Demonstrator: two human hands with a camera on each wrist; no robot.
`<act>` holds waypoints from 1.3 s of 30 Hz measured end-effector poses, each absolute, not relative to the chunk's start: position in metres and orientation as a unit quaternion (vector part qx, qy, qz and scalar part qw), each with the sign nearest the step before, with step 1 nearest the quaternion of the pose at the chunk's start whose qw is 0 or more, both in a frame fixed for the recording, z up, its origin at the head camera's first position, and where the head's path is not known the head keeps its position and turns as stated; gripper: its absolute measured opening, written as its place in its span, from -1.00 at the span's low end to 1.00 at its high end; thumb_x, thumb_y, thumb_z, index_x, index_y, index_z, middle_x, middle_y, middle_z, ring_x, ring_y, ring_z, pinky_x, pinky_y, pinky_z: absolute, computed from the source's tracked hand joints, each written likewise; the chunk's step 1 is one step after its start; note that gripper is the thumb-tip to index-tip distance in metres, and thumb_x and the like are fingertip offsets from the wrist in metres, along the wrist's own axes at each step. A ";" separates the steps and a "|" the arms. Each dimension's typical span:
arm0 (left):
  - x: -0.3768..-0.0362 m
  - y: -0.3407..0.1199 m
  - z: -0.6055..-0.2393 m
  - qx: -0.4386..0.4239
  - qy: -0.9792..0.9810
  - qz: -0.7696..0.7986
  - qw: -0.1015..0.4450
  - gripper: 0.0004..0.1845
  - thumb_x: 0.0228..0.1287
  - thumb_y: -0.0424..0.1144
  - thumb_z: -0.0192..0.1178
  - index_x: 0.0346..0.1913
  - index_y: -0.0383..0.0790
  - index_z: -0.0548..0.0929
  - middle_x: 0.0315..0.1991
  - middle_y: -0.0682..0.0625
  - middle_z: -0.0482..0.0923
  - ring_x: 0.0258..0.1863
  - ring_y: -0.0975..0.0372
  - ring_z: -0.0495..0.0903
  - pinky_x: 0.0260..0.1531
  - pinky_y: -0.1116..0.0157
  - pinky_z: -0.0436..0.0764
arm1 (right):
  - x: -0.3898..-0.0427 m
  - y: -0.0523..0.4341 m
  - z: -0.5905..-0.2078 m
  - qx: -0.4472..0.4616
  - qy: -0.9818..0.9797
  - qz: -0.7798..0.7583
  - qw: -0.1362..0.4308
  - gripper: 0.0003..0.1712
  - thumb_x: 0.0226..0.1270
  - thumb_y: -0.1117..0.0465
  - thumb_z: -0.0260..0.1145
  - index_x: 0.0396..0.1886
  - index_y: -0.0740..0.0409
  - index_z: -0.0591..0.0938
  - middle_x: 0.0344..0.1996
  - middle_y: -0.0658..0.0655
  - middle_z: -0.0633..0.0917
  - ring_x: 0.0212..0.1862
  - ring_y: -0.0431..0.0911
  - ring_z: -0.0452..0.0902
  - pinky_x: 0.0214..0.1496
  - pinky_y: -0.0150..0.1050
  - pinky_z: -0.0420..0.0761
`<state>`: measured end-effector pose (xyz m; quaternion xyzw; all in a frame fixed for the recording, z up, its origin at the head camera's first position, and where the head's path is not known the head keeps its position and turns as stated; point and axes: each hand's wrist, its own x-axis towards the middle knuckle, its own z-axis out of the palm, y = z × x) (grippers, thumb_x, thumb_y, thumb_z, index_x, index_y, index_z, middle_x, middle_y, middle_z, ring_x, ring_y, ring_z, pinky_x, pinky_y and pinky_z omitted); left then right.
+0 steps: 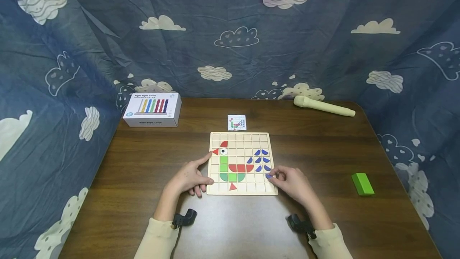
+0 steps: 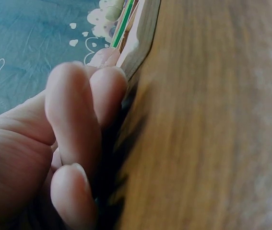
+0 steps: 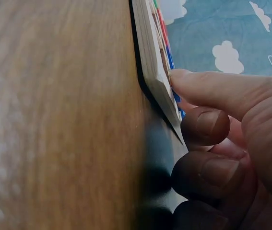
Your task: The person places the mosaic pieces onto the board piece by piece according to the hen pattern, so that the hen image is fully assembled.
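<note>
A small blue piece (image 1: 268,176) sits at the right edge of the wooden puzzle board (image 1: 241,190), which lies flat mid-table (image 1: 323,159) with a rooster pattern partly filled. The right hand (image 1: 292,183) has its fingers (image 3: 207,88) curled in, pinching that piece against the board's rim. The left hand (image 1: 188,177) rests relaxed along the board's left edge, index finger extended, holding nothing. A careless nudge there could likely shift the board and jostle neighbouring blue pieces out of their squares.
</note>
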<state>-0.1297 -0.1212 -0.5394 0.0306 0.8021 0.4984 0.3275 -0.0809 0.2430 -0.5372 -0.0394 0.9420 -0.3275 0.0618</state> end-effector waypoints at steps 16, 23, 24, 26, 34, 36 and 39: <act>-0.130 -0.120 -0.539 0.030 0.802 0.498 0.327 0.04 0.08 -0.10 0.51 0.53 0.44 0.10 -0.63 -0.14 0.68 -0.75 0.11 0.66 -0.83 0.29 0.54 | -0.080 0.239 -0.535 -0.020 0.951 -0.306 0.048 -0.82 0.17 -0.03 0.50 -0.37 -0.10 0.70 -0.71 -0.13 0.46 -0.62 -0.24 0.32 -0.57 -0.37 0.24; -0.131 -0.119 -0.539 0.029 0.803 0.497 0.327 0.04 0.07 -0.10 0.52 0.53 0.46 0.11 -0.64 -0.14 0.67 -0.75 0.11 0.66 -0.83 0.29 0.54 | -0.079 0.239 -0.535 -0.019 0.953 -0.299 0.044 -0.82 0.16 -0.02 0.51 -0.38 -0.10 0.70 -0.70 -0.13 0.46 -0.61 -0.25 0.31 -0.55 -0.35 0.24; -0.131 -0.119 -0.540 0.028 0.803 0.497 0.328 0.04 0.07 -0.10 0.52 0.52 0.46 0.11 -0.64 -0.14 0.67 -0.76 0.11 0.66 -0.83 0.30 0.54 | -0.079 0.239 -0.535 -0.017 0.953 -0.299 0.045 -0.82 0.16 -0.02 0.51 -0.38 -0.10 0.70 -0.70 -0.13 0.47 -0.61 -0.24 0.32 -0.55 -0.35 0.24; -0.131 -0.119 -0.540 0.027 0.802 0.498 0.328 0.04 0.06 -0.10 0.52 0.52 0.47 0.11 -0.65 -0.13 0.66 -0.76 0.10 0.66 -0.84 0.31 0.53 | -0.080 0.238 -0.535 -0.016 0.953 -0.300 0.048 -0.82 0.16 -0.02 0.51 -0.38 -0.10 0.70 -0.71 -0.13 0.47 -0.61 -0.24 0.32 -0.55 -0.35 0.23; -0.130 -0.120 -0.543 0.024 0.805 0.496 0.323 0.06 0.03 -0.09 0.54 0.52 0.47 0.12 -0.64 -0.14 0.67 -0.75 0.09 0.67 -0.84 0.32 0.52 | -0.081 0.239 -0.536 -0.024 0.952 -0.303 0.048 -0.83 0.15 -0.01 0.51 -0.39 -0.12 0.69 -0.72 -0.13 0.47 -0.62 -0.24 0.32 -0.57 -0.36 0.23; -0.129 -0.121 -0.545 0.028 0.804 0.498 0.324 0.06 0.02 -0.07 0.55 0.52 0.46 0.14 -0.63 -0.14 0.67 -0.74 0.08 0.67 -0.83 0.32 0.53 | -0.080 0.240 -0.537 -0.027 0.950 -0.306 0.051 -0.82 0.15 -0.03 0.51 -0.39 -0.13 0.68 -0.72 -0.13 0.47 -0.62 -0.25 0.32 -0.57 -0.36 0.24; -0.127 -0.125 -0.546 0.041 0.791 0.514 0.329 0.02 0.05 -0.07 0.53 0.52 0.44 0.15 -0.62 -0.16 0.67 -0.71 0.05 0.69 -0.80 0.28 0.57 | -0.079 0.246 -0.537 -0.032 0.946 -0.317 0.061 -0.80 0.19 -0.08 0.49 -0.37 -0.14 0.67 -0.71 -0.13 0.47 -0.62 -0.25 0.33 -0.57 -0.37 0.26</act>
